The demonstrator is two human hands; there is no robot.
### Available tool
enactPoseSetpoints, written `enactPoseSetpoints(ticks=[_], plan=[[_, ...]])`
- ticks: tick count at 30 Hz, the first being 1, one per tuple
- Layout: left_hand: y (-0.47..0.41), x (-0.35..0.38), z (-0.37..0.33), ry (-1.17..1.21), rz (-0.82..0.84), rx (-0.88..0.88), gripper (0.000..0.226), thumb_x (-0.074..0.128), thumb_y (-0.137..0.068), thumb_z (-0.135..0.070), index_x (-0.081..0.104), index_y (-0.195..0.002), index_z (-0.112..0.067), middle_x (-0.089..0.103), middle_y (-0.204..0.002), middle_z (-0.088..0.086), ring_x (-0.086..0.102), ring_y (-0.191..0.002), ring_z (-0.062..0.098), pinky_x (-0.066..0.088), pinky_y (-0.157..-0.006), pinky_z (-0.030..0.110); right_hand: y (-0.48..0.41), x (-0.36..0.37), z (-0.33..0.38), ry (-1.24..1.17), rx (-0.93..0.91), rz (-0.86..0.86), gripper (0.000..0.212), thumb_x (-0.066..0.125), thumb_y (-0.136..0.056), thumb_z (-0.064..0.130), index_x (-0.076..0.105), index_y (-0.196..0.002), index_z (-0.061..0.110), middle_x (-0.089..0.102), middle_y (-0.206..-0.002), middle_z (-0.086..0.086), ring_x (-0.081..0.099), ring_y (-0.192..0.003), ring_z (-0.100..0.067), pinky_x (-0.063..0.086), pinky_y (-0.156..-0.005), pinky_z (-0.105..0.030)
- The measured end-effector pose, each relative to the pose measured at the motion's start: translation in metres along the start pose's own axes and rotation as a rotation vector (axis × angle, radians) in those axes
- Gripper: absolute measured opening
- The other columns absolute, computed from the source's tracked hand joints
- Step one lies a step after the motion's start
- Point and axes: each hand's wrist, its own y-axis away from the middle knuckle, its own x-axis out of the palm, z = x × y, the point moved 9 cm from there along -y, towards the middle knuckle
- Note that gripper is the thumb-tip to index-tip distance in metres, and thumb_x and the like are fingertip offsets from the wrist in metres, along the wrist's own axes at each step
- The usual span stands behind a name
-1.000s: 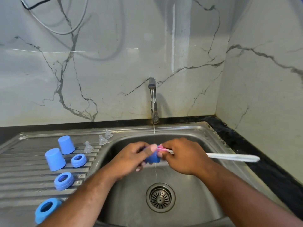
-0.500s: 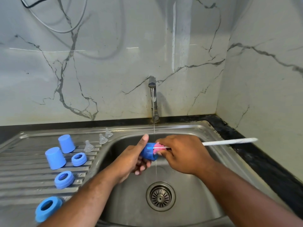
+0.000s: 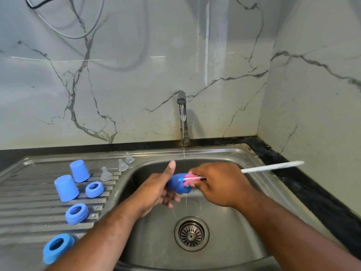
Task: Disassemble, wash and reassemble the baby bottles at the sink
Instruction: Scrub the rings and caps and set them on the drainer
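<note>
Over the steel sink (image 3: pixel 230 153), my left hand (image 3: pixel 156 190) holds a blue bottle cap (image 3: pixel 178 185) with its thumb raised. My right hand (image 3: pixel 218 182) grips a white-handled brush (image 3: pixel 273 166); its pink head (image 3: pixel 188 178) sits at the cap's mouth. A thin stream of water falls from the tap (image 3: pixel 182 118) just beside the cap. On the drainboard (image 3: pixel 23 194) to the left stand two blue caps (image 3: pixel 66 187) (image 3: pixel 79 170), three blue collar rings (image 3: pixel 94 189) (image 3: pixel 76 213) (image 3: pixel 57 247) and three clear teats (image 3: pixel 106 174) (image 3: pixel 122 165) (image 3: pixel 129 158).
The drain strainer (image 3: pixel 191 234) lies in the basin floor below my hands. A black counter edge (image 3: pixel 304 184) runs along the right side under the marble wall. Cables (image 3: pixel 82 34) hang on the wall at upper left.
My left thumb has lifted off the cap and points up. The brush handle has swung upward, and the pink head sits against the cap's open end.
</note>
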Motion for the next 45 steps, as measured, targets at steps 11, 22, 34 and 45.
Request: enactPoseSetpoints(ticks=[11,22,34,45], plan=[[0.000,0.010,-0.028,-0.275,0.137,0.372,0.046,0.078,-0.088,-0.028,0.063,-0.131,-0.022,0.071,-0.121,0.005,0.068,-0.112,0.025,0.055,-0.099,0.038,0.001,0.008,-0.026,-0.155,0.233,0.097,0.029,0.054,-0.096,0.054,0.065,-0.121,0.042,0.071,-0.108,0.013,0.064,-0.100,-0.014,0.045,-0.077,-0.029],[0.001,0.012,0.000,-0.032,0.099,-0.002,0.073,0.046,-0.094,-0.068,0.068,-0.098,0.001,0.058,-0.071,0.009,0.047,-0.055,0.014,0.039,-0.046,0.023,-0.002,-0.006,0.002,0.008,0.015,-0.024,0.034,0.048,-0.100,0.052,0.060,-0.130,0.043,0.070,-0.112,0.011,0.064,-0.101,-0.012,0.037,-0.071,-0.028],[0.001,0.005,-0.020,-0.061,0.028,0.244,0.057,0.077,-0.082,-0.052,0.069,-0.120,-0.010,0.073,-0.113,0.011,0.069,-0.099,0.024,0.058,-0.082,0.032,0.001,-0.002,-0.010,-0.031,0.112,0.013,0.036,0.051,-0.098,0.057,0.063,-0.128,0.041,0.072,-0.111,0.010,0.064,-0.100,-0.013,0.043,-0.075,-0.028],[0.001,0.007,-0.029,-0.151,0.118,0.310,0.046,0.073,-0.089,-0.039,0.064,-0.130,-0.020,0.071,-0.110,0.002,0.066,-0.094,0.017,0.055,-0.083,0.029,-0.001,0.004,-0.022,-0.163,0.211,0.092,0.026,0.052,-0.098,0.055,0.069,-0.108,0.037,0.071,-0.099,0.007,0.063,-0.093,-0.017,0.047,-0.077,-0.031]])
